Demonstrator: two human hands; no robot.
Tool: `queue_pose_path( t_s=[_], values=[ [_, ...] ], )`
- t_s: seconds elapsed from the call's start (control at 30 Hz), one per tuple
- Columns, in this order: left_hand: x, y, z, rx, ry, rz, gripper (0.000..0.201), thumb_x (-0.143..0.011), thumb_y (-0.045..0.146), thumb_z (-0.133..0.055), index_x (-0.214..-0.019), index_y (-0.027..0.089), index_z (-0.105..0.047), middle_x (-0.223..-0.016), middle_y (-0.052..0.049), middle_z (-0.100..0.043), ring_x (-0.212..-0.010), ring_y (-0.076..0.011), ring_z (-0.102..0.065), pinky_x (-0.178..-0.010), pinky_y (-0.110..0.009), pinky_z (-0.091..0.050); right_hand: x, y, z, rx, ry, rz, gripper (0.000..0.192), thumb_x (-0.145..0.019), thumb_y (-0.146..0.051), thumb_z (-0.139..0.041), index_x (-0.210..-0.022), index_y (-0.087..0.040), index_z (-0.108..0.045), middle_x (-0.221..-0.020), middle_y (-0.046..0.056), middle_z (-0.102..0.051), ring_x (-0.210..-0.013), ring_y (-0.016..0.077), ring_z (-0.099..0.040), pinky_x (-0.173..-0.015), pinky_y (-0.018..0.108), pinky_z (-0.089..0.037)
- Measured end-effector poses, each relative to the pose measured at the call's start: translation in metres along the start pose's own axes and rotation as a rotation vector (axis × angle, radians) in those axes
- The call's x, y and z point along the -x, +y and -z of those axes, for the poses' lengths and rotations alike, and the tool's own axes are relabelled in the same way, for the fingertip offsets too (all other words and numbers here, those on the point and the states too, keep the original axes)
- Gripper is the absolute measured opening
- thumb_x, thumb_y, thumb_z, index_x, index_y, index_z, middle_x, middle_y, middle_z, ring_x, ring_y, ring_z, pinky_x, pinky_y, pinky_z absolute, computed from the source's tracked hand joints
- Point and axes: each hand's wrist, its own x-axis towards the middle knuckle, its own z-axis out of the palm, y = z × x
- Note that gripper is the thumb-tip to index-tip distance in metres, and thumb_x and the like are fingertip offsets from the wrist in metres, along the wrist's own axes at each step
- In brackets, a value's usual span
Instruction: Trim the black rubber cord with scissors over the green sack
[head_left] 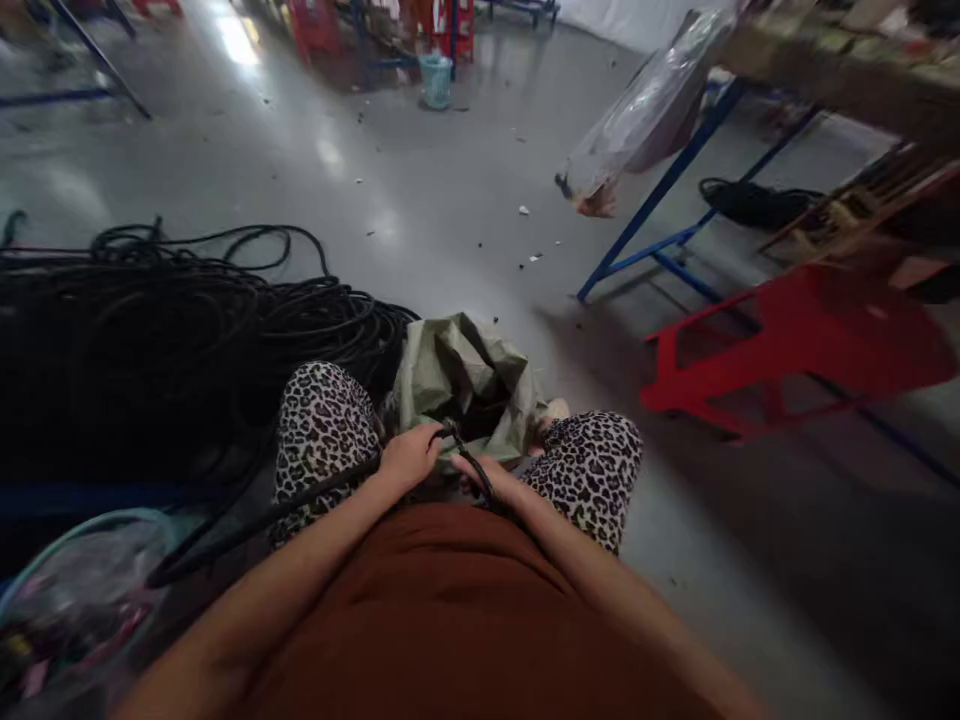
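My left hand [409,460] is closed around a black cable [326,487], near its end, in front of my body. The cable trails back to the left past my forearm. My right hand [487,482] is closed on a dark curved handle-like piece [474,466], whose upper tip meets the cable end by my left fingers. Blur hides whether that piece is a tool or more cable. Just beyond both hands, between my knees, an open pale green woven sack [420,385] stands on the floor; its inside is dark.
Piled black cable [247,310] lies to the left. A light-blue-rimmed basket [142,515] with plastic bags stands at lower left. On the right are a red plastic stool [810,345] and a blue-legged table [660,190] with a hanging clear bag [637,110]. A small basket [435,82] stands farther off.
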Motion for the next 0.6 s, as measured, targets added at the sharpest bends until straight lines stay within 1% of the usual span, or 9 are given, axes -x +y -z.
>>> queue_pose_path(
  t_s=[0.17,0.37,0.47,0.6],
  values=[
    [0.002,0.002,0.000,-0.029,-0.034,0.007,0.039,-0.090,0.032,-0.040,-0.127,0.029,-0.054,-0.126,-0.001,-0.061,-0.108,-0.0190,-0.060,-0.089,-0.029,-0.046,-0.006,0.008,0.000,0.017,-0.006,0.016,0.039,-0.091,-0.043,-0.048,-0.068,-0.013,-0.054,-0.057,0.000,-0.052,-0.050,0.0106,-0.047,-0.050,0.022,-0.036],
    [0.002,0.002,-0.001,-0.098,-0.070,-0.014,0.039,-0.091,0.032,-0.038,-0.126,0.031,-0.055,-0.112,-0.003,-0.066,-0.098,-0.0186,-0.063,-0.081,-0.028,-0.047,-0.009,0.014,0.000,0.016,-0.020,0.033,0.042,-0.090,-0.049,-0.047,-0.074,-0.011,-0.056,-0.062,0.002,-0.054,-0.056,0.0111,-0.050,-0.054,0.021,-0.038],
    [0.002,0.000,-0.003,-0.126,-0.079,-0.038,0.039,-0.091,0.031,-0.039,-0.126,0.032,-0.055,-0.108,-0.003,-0.067,-0.093,-0.0183,-0.063,-0.079,-0.028,-0.047,-0.008,0.011,0.000,0.055,-0.009,0.023,0.043,-0.090,-0.048,-0.048,-0.072,-0.011,-0.058,-0.060,0.002,-0.054,-0.056,0.0118,-0.049,-0.054,0.022,-0.038],
    [0.001,-0.002,-0.005,-0.136,-0.095,-0.057,0.039,-0.090,0.031,-0.040,-0.127,0.033,-0.054,-0.107,-0.003,-0.066,-0.091,-0.0184,-0.063,-0.078,-0.029,-0.046,-0.008,0.010,0.000,0.068,-0.004,0.002,0.044,-0.091,-0.047,-0.048,-0.066,-0.011,-0.056,-0.058,0.003,-0.054,-0.053,0.0114,-0.049,-0.053,0.022,-0.039]
  ],
)
